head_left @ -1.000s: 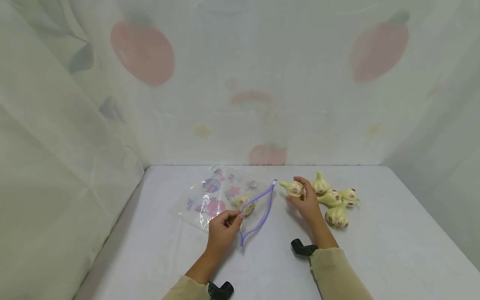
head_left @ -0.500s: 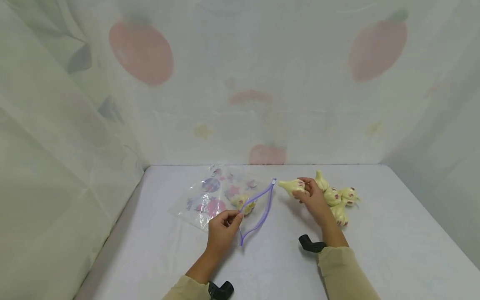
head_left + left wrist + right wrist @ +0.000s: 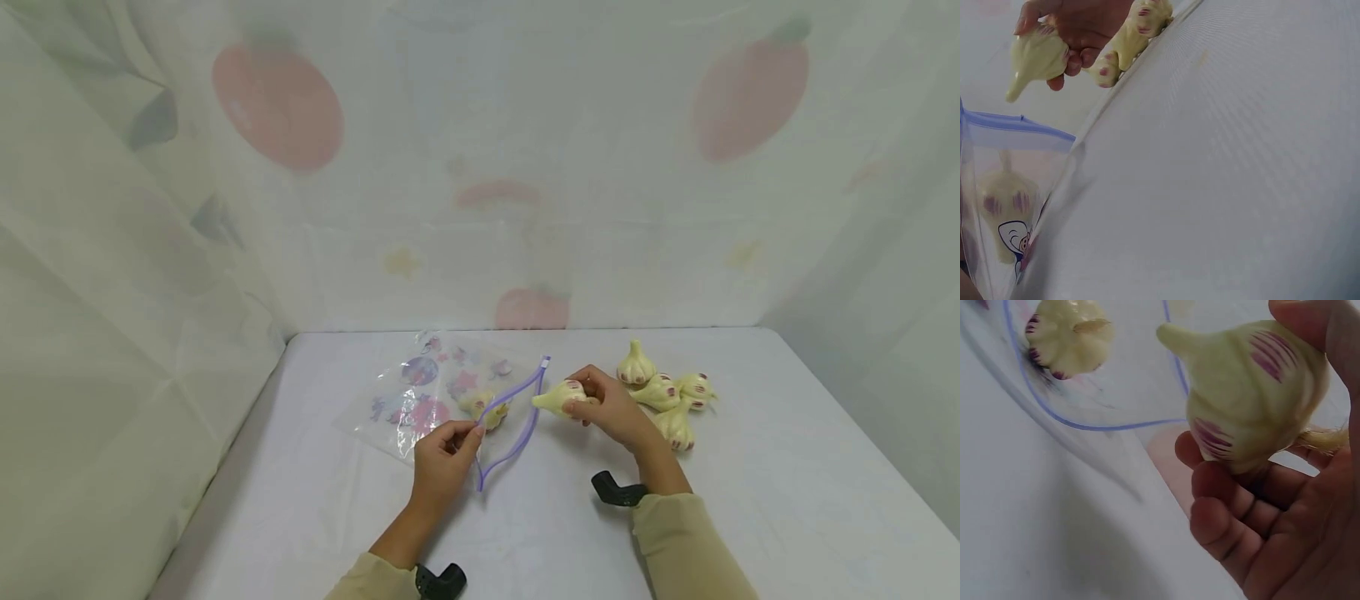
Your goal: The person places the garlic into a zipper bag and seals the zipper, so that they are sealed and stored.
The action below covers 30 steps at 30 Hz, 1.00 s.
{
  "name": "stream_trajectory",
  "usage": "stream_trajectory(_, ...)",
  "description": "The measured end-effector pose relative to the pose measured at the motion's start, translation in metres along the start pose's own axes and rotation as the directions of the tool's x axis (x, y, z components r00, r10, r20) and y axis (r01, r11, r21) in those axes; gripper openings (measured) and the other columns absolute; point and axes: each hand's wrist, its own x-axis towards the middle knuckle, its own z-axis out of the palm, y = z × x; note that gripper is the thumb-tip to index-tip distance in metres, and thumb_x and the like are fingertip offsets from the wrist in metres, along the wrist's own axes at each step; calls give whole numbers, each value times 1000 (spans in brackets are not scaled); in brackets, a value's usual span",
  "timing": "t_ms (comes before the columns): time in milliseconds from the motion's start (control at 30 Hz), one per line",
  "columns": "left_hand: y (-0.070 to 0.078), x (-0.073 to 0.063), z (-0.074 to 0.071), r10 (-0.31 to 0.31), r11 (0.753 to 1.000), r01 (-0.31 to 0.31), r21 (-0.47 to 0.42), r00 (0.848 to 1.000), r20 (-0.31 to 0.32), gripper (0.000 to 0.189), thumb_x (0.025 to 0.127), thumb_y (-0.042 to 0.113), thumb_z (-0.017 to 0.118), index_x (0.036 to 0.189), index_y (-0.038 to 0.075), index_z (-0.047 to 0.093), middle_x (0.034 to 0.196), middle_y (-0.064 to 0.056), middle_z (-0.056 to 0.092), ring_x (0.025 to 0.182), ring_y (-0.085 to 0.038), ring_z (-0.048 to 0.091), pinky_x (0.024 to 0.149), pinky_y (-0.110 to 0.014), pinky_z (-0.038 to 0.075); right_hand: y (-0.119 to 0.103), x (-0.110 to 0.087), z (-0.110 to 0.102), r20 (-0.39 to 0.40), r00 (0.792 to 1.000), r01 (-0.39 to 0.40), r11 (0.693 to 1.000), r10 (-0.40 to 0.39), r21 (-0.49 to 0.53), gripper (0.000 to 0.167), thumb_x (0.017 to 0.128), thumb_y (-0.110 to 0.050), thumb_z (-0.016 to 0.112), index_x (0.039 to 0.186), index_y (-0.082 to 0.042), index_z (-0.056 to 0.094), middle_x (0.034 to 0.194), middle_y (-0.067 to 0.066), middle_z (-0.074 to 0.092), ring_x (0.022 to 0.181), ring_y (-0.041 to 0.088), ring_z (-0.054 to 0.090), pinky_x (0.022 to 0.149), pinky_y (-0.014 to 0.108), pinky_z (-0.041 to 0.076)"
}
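My left hand pinches the near edge of a clear zip bag printed with pink and blue figures. The bag's purple zip rim gapes toward the right. Inside lies one garlic bulb, also visible through the plastic in the left wrist view. Between thumb and fingers, my right hand holds another garlic bulb, pale yellow with purple streaks. Its stem points left, right at the bag's mouth. In the head view the stem tip overlaps the purple rim.
Several more garlic bulbs lie in a cluster to the right of my right hand. All of this is on a white-covered table. A pale curtain with fruit prints rises behind the table's far edge, and cloth hangs on both sides.
My right hand has lifted its garlic bulb away from the cluster, turned it stem-left and brought it left to the bag's mouth. My left hand keeps its hold on the bag.
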Motion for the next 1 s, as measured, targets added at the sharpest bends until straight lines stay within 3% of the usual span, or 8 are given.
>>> stream_trajectory(200, 1, 0, 0, -19, 1000, 19, 9, 1000, 4, 3, 83, -5, 72, 81, -2, 71, 65, -9, 65, 58, -5, 51, 49, -18, 43, -3, 4, 19, 108, 994, 36, 996, -27, -79, 40, 84, -20, 77, 118, -12, 58, 102, 9, 63, 83, 20, 57, 67, 31, 51)
stream_trajectory(333, 0, 0, 1, -28, 999, 28, 25, 1000, 6, 6, 82, -8, 71, 83, -2, 72, 68, -8, 68, 61, -5, 52, 51, -18, 44, -2, 7, 30, 121, 992, 40, 990, -24, -135, 46, 81, -22, 81, 120, -16, 57, 106, 8, 61, 83, 19, 55, 69, 28, 47)
stream_trajectory(500, -3, -1, 1, -19, 999, 19, 30, 1000, 11, 8, 81, -8, 71, 84, -1, 72, 70, -8, 69, 62, -4, 53, 52, -19, 45, -1, 9, 43, 124, 992, 23, 991, -7, -132, 51, 80, -26, 82, 122, -16, 54, 110, 10, 60, 79, 19, 59, 67, 28, 50)
stream_trajectory(767, -3, -1, 2, 22, 999, -23, 41, 999, 35, 6, 81, -8, 72, 84, -2, 72, 69, -8, 67, 62, -5, 53, 51, -20, 45, 3, 13, 59, 5, 1000, -24, 984, 25, -179, 60, 76, -30, 85, 125, -18, 53, 113, 7, 60, 70, 15, 56, 60, 27, 47)
stream_trajectory(1000, -3, 0, 4, 19, 998, -21, 52, 999, 35, 7, 81, -7, 72, 84, -2, 72, 69, -8, 68, 62, -6, 53, 51, -20, 45, 2, 17, 73, -151, 987, -76, 976, 46, -205, 71, 68, -31, 91, 129, -18, 56, 121, 1, 63, 73, 15, 55, 60, 28, 47)
